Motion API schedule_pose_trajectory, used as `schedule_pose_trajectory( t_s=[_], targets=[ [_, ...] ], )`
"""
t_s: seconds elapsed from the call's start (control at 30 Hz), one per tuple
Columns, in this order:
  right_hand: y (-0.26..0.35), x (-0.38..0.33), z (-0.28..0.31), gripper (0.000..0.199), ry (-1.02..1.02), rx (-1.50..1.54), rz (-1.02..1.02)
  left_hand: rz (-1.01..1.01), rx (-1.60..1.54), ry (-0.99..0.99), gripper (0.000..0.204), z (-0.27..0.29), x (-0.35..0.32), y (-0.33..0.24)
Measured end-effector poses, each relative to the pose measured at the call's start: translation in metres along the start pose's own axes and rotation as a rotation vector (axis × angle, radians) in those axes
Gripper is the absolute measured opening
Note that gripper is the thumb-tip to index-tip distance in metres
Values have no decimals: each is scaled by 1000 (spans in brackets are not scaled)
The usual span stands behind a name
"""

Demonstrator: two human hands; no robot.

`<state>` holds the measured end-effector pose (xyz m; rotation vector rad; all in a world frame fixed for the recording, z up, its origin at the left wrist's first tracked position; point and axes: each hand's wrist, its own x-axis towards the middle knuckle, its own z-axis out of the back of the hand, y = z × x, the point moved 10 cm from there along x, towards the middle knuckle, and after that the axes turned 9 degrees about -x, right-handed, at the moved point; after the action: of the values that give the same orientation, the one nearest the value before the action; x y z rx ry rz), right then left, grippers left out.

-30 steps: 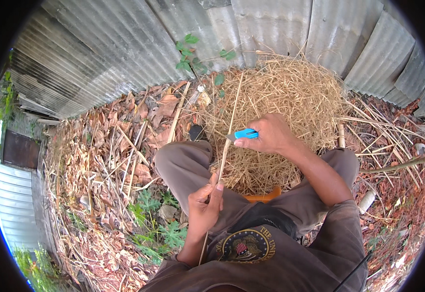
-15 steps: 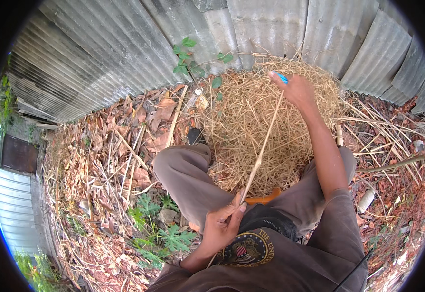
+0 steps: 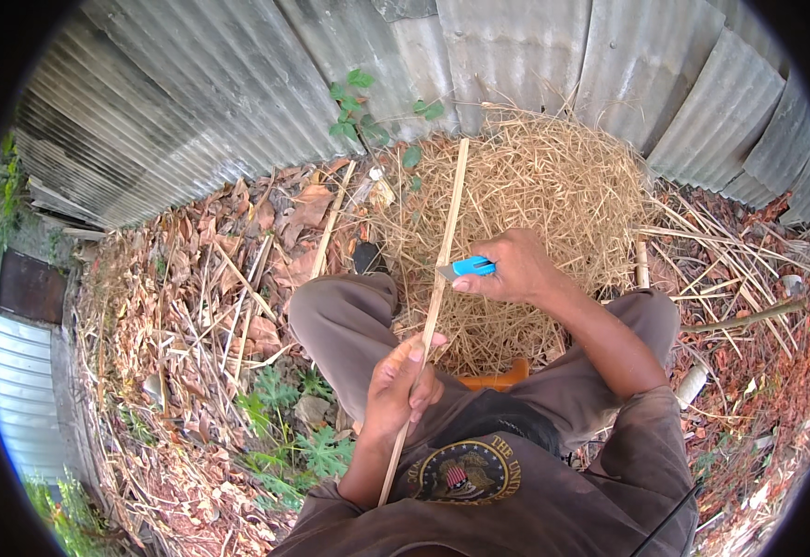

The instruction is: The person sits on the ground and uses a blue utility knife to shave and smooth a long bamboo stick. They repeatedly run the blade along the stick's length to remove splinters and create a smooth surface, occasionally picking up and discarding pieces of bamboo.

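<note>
My left hand (image 3: 399,385) is closed around a long pale wooden strip (image 3: 452,209), probably split bamboo. The strip slants from near my waist up and away over a heap of dry shavings (image 3: 553,176). In my right hand (image 3: 513,266) is a blue utility knife (image 3: 473,266). Its blade is out and its tip meets the right edge of the strip, a little beyond my left hand. An orange handle-like object (image 3: 498,376) lies between my legs, partly hidden by the shorts or cloth at my lap.
Corrugated metal sheets (image 3: 516,56) stand beyond the heap. Leaf litter (image 3: 210,306) and loose strips (image 3: 335,223) cover the ground at left. Green plants (image 3: 321,450) grow beside my left arm. A pale cylinder (image 3: 692,385) and a stick (image 3: 744,318) lie at right.
My right hand has come back toward me with the knife, from the strip's far end to its middle. My left hand has shifted slightly up and left; the strip now shows its broad face.
</note>
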<state>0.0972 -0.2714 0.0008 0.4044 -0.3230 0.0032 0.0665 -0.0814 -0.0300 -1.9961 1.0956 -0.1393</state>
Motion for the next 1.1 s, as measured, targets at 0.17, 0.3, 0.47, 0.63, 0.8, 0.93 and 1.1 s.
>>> schedule_pose_trajectory(
  t_s=[0.17,0.3,0.47,0.63,0.8,0.93,1.1],
  targets=[
    [-67,7,10,72,-124,-84,-299,76,-65,10,33,-11,-7,11],
    [-38,7,9,72,-95,34,-169,128,-231,29,30,-12,-10,16],
    [-9,6,13,72,-114,-115,4,166,-351,-1,29,-10,-11,22],
    [-69,16,30,75,-156,-99,-236,206,-376,48,29,-19,-15,25],
    [-5,0,14,78,-65,-47,-50,166,-387,65,30,-16,-18,17],
    [-66,12,38,82,-155,-211,-200,228,-349,77,30,-23,-24,25],
    [-179,4,82,87,-274,-101,-692,329,-233,196,33,-43,-48,41]
  ],
)
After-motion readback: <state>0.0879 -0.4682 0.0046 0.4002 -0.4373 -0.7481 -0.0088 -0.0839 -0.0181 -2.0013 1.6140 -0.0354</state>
